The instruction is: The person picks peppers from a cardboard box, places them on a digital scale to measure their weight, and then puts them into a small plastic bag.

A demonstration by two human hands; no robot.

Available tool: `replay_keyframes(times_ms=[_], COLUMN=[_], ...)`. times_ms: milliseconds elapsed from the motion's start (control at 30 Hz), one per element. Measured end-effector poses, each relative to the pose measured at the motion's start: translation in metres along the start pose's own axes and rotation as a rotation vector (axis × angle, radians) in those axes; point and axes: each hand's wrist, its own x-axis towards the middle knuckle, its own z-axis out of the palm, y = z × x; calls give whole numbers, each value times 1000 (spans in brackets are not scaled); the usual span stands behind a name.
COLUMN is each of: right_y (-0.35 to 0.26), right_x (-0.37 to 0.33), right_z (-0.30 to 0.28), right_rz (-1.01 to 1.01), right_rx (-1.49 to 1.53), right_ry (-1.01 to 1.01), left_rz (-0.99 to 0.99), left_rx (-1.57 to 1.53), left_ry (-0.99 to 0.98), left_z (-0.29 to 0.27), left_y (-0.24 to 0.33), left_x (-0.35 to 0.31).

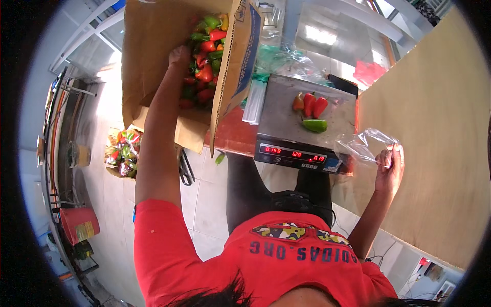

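Observation:
My left hand (pixel 179 55) reaches into a tall cardboard box (pixel 148 56), beside a heap of red, green and orange peppers (pixel 204 71). Its fingertips are hard to make out there, so I cannot tell whether they grip a pepper. Over to the right, my right hand (pixel 391 166) pinches a clear plastic bag (pixel 368 143), which hangs toward the corner of the scale. On the metal pan of the digital scale (pixel 281 117) lie two red peppers (pixel 313 105), an orange-brown pepper (pixel 298 102) and a green pepper (pixel 315 125). The scale's red display is lit.
A pale wooden board (pixel 429 138) spans the right side. Clear and greenish plastic bags (pixel 286 59) lie behind the scale. Below the box, a smaller carton (pixel 120 174) holds bagged peppers. A green pepper (pixel 220 159) lies on the tiled floor. A red bucket (pixel 79 225) stands far left.

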Motion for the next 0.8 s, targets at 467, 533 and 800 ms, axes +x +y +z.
replay_keyframes(times_ms=[467,533,800], right_y=[-4,-8,-16], right_x=[-4,-7,-7], right_z=[-1,-2,-16], right_rz=[-11,-9,-25], right_rx=[65,65,146], right_ry=[-21,-46,-36], left_rz=[156,189,210], left_rx=[-559,-709,-843], left_ry=[193,205,510], left_z=[-103,-100,-141], left_y=[-20,-25,-79], left_x=[-73,-77,-143])
